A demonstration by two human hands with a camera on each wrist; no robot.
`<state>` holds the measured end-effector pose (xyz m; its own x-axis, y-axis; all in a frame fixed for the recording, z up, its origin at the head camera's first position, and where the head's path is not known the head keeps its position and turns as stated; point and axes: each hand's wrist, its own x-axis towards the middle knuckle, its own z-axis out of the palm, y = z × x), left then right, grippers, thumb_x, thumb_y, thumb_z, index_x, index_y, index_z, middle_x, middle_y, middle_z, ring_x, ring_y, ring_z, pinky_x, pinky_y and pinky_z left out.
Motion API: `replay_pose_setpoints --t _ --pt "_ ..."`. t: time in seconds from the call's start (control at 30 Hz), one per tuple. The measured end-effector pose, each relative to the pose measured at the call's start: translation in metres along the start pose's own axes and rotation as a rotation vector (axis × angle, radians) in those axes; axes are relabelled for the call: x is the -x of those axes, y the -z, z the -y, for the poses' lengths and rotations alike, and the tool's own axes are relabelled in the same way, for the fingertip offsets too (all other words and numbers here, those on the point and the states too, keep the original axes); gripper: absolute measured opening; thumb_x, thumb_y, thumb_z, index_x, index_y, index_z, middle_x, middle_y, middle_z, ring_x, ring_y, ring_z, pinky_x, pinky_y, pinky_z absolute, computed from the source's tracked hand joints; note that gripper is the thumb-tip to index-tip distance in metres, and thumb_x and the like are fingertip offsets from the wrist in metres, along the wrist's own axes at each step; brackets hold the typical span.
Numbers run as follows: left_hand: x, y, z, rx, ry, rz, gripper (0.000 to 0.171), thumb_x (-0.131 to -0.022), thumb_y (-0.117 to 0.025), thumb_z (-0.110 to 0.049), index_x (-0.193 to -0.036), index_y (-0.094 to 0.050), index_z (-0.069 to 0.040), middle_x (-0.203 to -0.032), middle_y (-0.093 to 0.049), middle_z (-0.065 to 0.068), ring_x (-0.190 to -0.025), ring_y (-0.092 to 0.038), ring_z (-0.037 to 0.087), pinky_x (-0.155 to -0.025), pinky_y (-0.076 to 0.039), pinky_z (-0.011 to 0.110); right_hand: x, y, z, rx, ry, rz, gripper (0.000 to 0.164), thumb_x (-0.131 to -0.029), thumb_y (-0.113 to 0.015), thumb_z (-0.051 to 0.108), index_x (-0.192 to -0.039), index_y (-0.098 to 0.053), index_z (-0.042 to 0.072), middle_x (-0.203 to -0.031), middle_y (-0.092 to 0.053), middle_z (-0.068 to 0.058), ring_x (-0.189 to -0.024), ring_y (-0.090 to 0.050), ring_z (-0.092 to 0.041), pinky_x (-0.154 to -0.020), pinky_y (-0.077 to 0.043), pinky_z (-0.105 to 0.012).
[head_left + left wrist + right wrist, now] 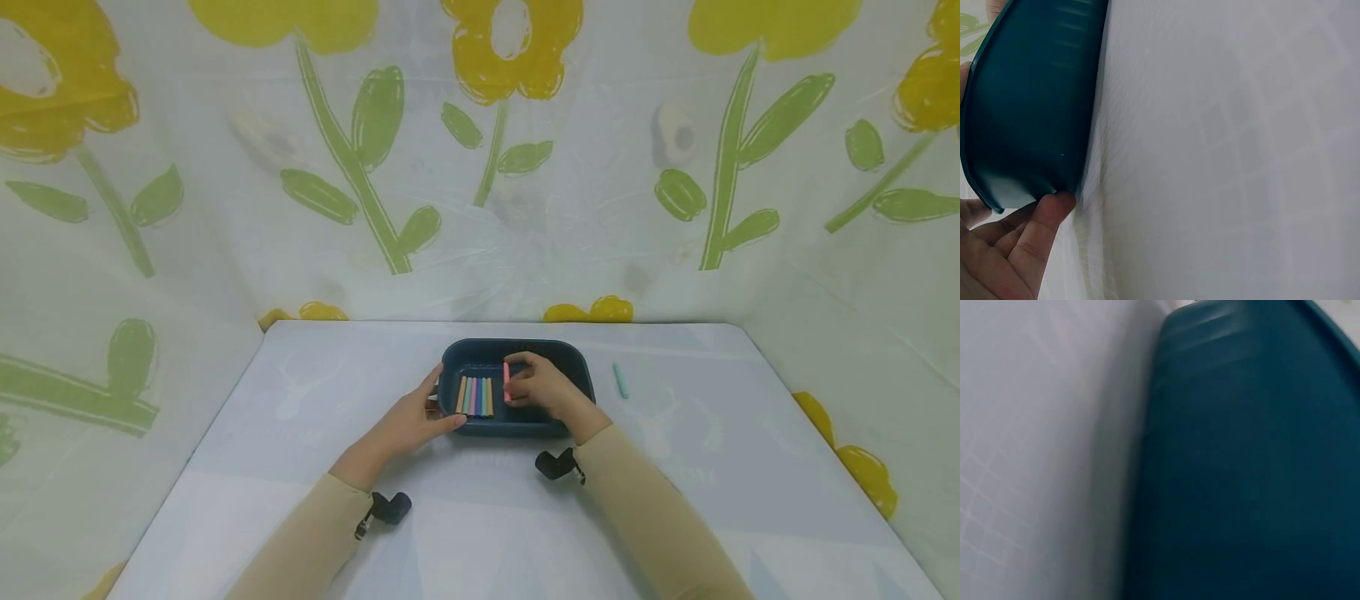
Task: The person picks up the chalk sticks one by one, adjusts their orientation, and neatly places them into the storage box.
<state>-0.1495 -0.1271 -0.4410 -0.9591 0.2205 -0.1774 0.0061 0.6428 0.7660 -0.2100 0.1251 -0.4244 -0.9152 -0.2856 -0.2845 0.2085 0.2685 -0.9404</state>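
A dark blue rectangular tray [517,429] with raised walls sits on the table. Inside it, toward the left, several coloured chalk sticks [475,397] lie side by side in a row. My left hand [408,423] grips the tray's left end, thumb at the front corner; in the left wrist view its fingers [1035,244] press against the tray wall [1029,112]. Between the thumb and fingers of my right hand [551,390] is a pink chalk stick [506,382], held inside the tray just right of the row. The right wrist view shows only the tray's outer wall [1241,456].
A mint-green chalk stick [620,381] lies on the white table [480,517], right of the tray. Behind and at both sides stands a white curtain [585,208] printed with yellow flowers. Dark wrist cameras [392,508] hang from both sleeves.
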Motion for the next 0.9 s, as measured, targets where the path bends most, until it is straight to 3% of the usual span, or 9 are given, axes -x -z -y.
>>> replay_pose_setpoints --t 0.2,0.9 --pt "0.000 -0.001 0.001 0.004 0.000 -0.002 0.106 -0.085 -0.074 -0.057 -0.163 -0.010 -0.025 -0.150 -0.047 0.017 -0.129 -0.055 0.030 -0.108 -0.041 0.053 -0.002 -0.005 -0.003 0.095 -0.025 0.009 0.056 -0.089 -0.069 -0.002 -0.142 -0.050 0.004 -0.101 -0.067 -0.018 -0.079 -0.068 -0.022 -0.074 -0.060 -0.035" --pt "0.000 -0.001 0.002 0.006 -0.006 -0.001 0.105 -0.085 -0.075 -0.056 -0.163 -0.010 -0.025 -0.149 -0.048 0.017 -0.129 -0.056 0.030 -0.107 -0.043 0.052 -0.005 -0.015 -0.006 0.252 -0.055 0.021 0.056 -0.089 -0.072 -0.001 -0.141 -0.051 0.003 -0.095 -0.068 -0.014 -0.075 -0.069 -0.021 -0.070 -0.060 -0.033"
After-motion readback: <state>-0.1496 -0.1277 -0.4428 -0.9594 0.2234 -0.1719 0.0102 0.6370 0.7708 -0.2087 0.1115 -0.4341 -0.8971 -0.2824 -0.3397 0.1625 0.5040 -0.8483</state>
